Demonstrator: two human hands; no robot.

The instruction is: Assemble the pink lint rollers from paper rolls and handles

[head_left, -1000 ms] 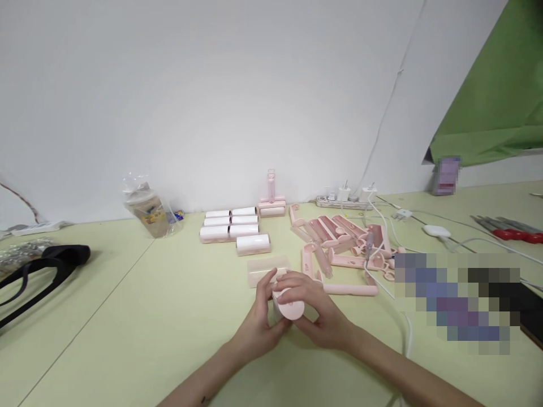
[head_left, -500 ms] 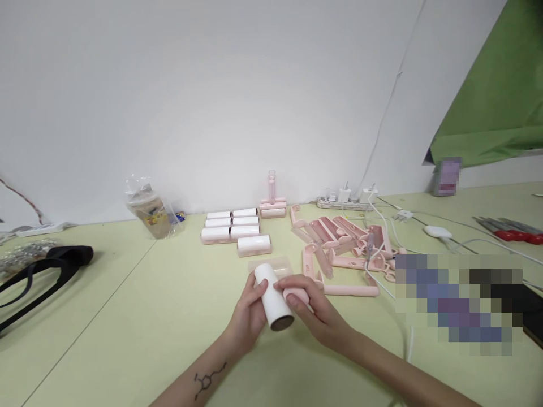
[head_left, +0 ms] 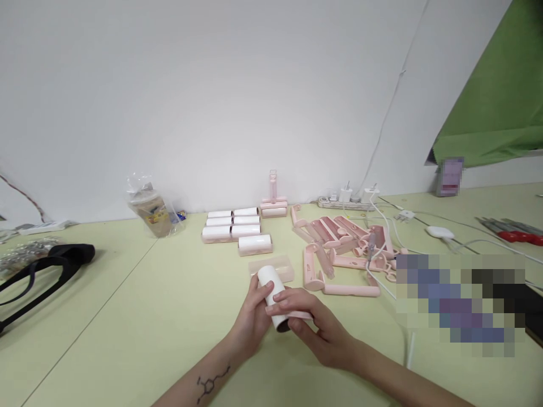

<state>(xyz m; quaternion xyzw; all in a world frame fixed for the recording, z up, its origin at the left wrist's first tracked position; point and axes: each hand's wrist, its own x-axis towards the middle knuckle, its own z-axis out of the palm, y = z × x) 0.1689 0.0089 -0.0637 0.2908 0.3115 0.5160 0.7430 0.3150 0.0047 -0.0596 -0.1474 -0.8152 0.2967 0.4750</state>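
Observation:
My left hand [head_left: 252,316] is closed around a white lint roller refill [head_left: 270,279], its dark hollow end tilted toward me. My right hand [head_left: 328,333] pinches a pale pink plastic piece [head_left: 302,315] against the near end of that roll. The fingers cover most of this piece, so its full shape is hidden. Just beyond the hands lies a translucent pink cover [head_left: 282,267]. Further back, a single white roll in a pink case [head_left: 255,244] stands before rows of similar cased rolls [head_left: 246,230].
Pink roller parts [head_left: 326,230] lie in a loose pile to the right. An assembled pink lint roller [head_left: 274,195] leans by the wall near a power strip [head_left: 345,203]. White cables [head_left: 392,291] cross the right side. A bagged cup [head_left: 155,215] and a black strap [head_left: 72,257] are left.
My right hand has shifted down along the roll, bringing the pink piece from beside it to its near end. The roll is turned slightly in my left hand.

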